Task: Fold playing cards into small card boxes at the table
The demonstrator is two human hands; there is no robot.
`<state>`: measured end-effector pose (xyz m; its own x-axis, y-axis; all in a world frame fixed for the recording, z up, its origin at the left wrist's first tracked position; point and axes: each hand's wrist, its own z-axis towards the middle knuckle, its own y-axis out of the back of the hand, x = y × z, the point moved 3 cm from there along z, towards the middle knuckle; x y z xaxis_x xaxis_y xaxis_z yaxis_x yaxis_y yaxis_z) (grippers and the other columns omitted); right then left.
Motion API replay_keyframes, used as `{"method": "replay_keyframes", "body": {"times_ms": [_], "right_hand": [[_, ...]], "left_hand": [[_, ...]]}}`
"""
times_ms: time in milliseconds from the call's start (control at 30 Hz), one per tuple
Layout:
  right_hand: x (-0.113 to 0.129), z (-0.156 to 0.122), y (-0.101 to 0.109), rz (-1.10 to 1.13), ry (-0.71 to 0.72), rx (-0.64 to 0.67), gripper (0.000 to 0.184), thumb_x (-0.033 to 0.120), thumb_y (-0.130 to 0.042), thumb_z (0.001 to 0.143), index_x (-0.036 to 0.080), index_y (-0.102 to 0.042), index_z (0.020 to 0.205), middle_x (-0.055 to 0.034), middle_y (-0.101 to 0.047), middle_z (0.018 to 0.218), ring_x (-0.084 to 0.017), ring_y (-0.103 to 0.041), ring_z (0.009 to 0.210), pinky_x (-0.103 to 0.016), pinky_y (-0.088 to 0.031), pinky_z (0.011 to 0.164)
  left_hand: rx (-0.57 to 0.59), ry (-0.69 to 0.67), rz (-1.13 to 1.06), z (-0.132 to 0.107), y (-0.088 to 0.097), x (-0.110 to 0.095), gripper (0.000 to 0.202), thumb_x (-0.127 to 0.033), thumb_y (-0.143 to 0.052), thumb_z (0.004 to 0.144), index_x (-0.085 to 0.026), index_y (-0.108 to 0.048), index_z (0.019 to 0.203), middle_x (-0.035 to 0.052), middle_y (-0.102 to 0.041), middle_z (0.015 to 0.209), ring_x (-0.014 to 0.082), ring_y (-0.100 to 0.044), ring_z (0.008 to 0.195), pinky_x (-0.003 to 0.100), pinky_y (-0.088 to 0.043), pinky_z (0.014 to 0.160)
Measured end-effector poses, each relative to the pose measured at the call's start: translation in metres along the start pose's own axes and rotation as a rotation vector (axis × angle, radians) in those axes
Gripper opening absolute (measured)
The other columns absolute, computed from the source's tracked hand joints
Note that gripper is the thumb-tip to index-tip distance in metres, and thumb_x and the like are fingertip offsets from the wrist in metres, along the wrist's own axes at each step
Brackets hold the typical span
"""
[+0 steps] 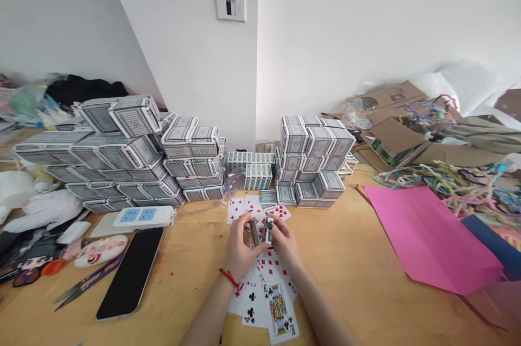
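Note:
My left hand [239, 248], with a red cord on its wrist, is closed round a deck of playing cards [254, 232] seen edge-on. In my right hand [286, 241] is a small white and green card box [269, 236], gripped between thumb and fingers. The two things stand side by side, a small gap between them. Loose playing cards lie face up beneath and around both hands, among them a king of clubs [279, 310] and a four of clubs [251, 308] near my forearms. Behind the hands, more cards with red pips [236, 209] reach to the grey-backed packs [285, 193].
Tall stacks of grey-patterned card packs stand at left [134, 153] and right [313, 142]; green packs [258, 176] sit between. At left lie a phone [130, 272], scissors [89, 283] and a power strip [144, 216]. Pink paper [431, 237] and yarn [456, 188] are at right.

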<state>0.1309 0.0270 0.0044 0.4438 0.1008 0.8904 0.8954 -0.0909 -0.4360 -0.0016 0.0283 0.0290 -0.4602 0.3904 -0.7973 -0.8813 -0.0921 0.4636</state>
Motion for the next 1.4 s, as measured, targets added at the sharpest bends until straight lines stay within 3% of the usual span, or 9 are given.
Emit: {"method": "replay_keyframes", "body": {"times_ms": [267,567,700,867,1033,1233,1400], "right_hand": [[0.006,-0.002,-0.004,-0.09,0.025,0.01,0.04,0.035,-0.065,0.067,0.021,-0.055,0.103,-0.0019,-0.062,0.084,-0.017,-0.058,0.078,-0.027,-0.047,0.066],[0.005,-0.003,-0.005,-0.086,0.003,-0.004,0.039,0.037,-0.063,0.068,0.021,-0.054,0.102,-0.0021,-0.061,0.081,-0.016,-0.057,0.07,-0.024,-0.046,0.055],[0.009,-0.004,-0.008,-0.173,0.017,-0.014,0.041,0.036,-0.066,0.065,0.02,-0.054,0.1,0.0005,-0.059,0.071,-0.014,-0.055,0.063,-0.021,-0.042,0.049],[0.01,-0.004,-0.008,-0.201,0.032,-0.024,0.038,0.035,-0.065,0.066,0.019,-0.055,0.099,0.0006,-0.059,0.07,-0.014,-0.055,0.065,-0.023,-0.044,0.055],[0.01,-0.003,-0.008,-0.202,0.054,-0.018,0.038,0.032,-0.065,0.067,0.019,-0.054,0.101,-0.0001,-0.061,0.073,-0.014,-0.056,0.067,-0.025,-0.044,0.062],[0.011,-0.003,-0.006,-0.197,0.074,-0.065,0.039,0.033,-0.065,0.065,0.02,-0.055,0.1,-0.0016,-0.061,0.08,-0.015,-0.057,0.07,-0.026,-0.045,0.063],[0.012,-0.002,-0.005,-0.181,0.072,-0.066,0.039,0.035,-0.064,0.067,0.019,-0.054,0.1,-0.0025,-0.062,0.08,-0.016,-0.058,0.072,-0.027,-0.046,0.065]], "left_hand": [[0.05,-0.093,0.141,0.003,-0.002,-0.004,0.057,-0.042,-0.071,0.058,-0.023,-0.05,0.108,0.0065,-0.051,0.103,0.0252,-0.044,0.099,0.04,-0.038,0.084],[0.022,0.011,0.231,0.001,-0.003,-0.004,0.052,-0.031,-0.073,0.054,-0.026,-0.056,0.103,0.0054,-0.04,0.104,0.0254,-0.041,0.097,0.041,-0.037,0.084],[0.088,0.017,0.161,0.0,-0.005,-0.003,0.049,-0.023,-0.068,0.061,-0.023,-0.052,0.106,0.004,-0.042,0.093,0.0215,-0.045,0.09,0.038,-0.041,0.08],[0.214,0.011,0.056,-0.001,-0.011,-0.002,0.053,-0.031,-0.066,0.065,-0.022,-0.044,0.112,0.0046,-0.054,0.094,0.0212,-0.052,0.086,0.037,-0.044,0.075],[0.233,0.052,-0.004,-0.004,-0.012,0.0,0.057,-0.033,-0.065,0.066,-0.021,-0.04,0.116,0.0059,-0.057,0.098,0.019,-0.056,0.081,0.033,-0.047,0.07],[0.241,0.0,-0.046,-0.003,-0.011,-0.004,0.057,-0.028,-0.067,0.065,-0.021,-0.041,0.116,0.0069,-0.054,0.104,0.0205,-0.053,0.093,0.036,-0.045,0.08],[0.28,0.028,-0.054,-0.002,-0.012,-0.004,0.053,-0.018,-0.063,0.067,-0.021,-0.041,0.115,0.0054,-0.054,0.099,0.0192,-0.054,0.087,0.035,-0.046,0.076]]}}
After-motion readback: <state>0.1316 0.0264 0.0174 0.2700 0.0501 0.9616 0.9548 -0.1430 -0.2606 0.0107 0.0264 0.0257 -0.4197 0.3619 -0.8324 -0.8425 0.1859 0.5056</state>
